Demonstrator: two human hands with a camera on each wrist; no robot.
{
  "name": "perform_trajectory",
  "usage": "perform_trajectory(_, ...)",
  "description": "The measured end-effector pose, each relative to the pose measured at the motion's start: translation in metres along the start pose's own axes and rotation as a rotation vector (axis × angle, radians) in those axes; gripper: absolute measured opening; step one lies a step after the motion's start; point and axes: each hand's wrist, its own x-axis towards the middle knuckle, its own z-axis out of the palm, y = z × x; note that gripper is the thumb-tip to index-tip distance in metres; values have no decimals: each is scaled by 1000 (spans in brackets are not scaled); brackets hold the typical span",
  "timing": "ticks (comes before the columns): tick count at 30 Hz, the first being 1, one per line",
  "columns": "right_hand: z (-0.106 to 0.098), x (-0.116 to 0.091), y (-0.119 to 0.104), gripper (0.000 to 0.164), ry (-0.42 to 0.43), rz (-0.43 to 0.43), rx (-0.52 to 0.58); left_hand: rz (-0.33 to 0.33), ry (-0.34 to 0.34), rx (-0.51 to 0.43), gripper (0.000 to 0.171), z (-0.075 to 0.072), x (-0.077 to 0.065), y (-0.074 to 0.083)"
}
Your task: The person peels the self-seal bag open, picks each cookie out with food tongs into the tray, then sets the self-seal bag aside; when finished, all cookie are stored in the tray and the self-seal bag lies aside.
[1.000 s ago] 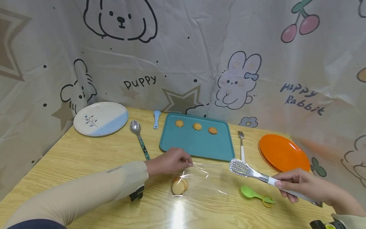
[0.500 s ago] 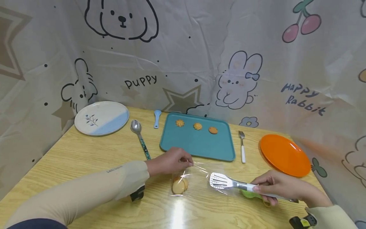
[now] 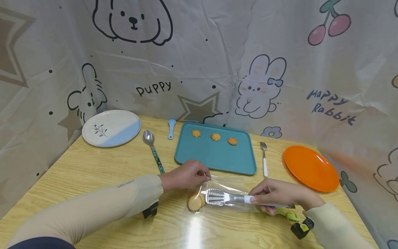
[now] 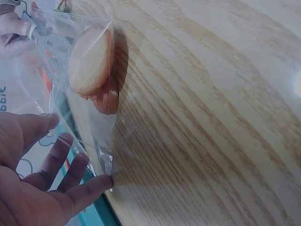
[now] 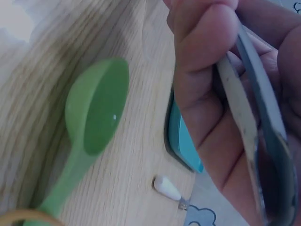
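Observation:
My left hand [image 3: 188, 176] pinches the upper edge of a clear plastic bag [image 3: 231, 181] lying on the table. Pale round cookies [image 3: 195, 203] sit together at the bag's left end; the left wrist view shows them [image 4: 90, 61] through the film. In my right hand [image 3: 276, 193] is a pair of metal serving tongs [image 3: 217, 197] with white handles, gripped near the middle. Their slotted head overlaps the bag, its tip right beside the cookies. Beneath that hand lies a green spoon [image 5: 96, 108], partly hidden in the head view.
Behind the bag, a teal tray [image 3: 214, 157] bears 3 small cookies. An orange plate [image 3: 311, 168] and a fork [image 3: 265, 162] lie to the right. On the left are a white and blue plate [image 3: 110, 128], a metal spoon [image 3: 153, 148] and a small blue spoon [image 3: 171, 128].
My right hand has moved left with the tongs, bringing their head from right of the bag to over it, beside the cookies. The left hand has kept its pinch in place.

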Motion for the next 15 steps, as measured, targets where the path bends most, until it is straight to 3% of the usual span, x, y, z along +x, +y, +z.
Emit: perform_trajectory(15, 2, 15, 1, 26, -9, 6, 1, 4, -3, 18, 17, 1, 0, -2)
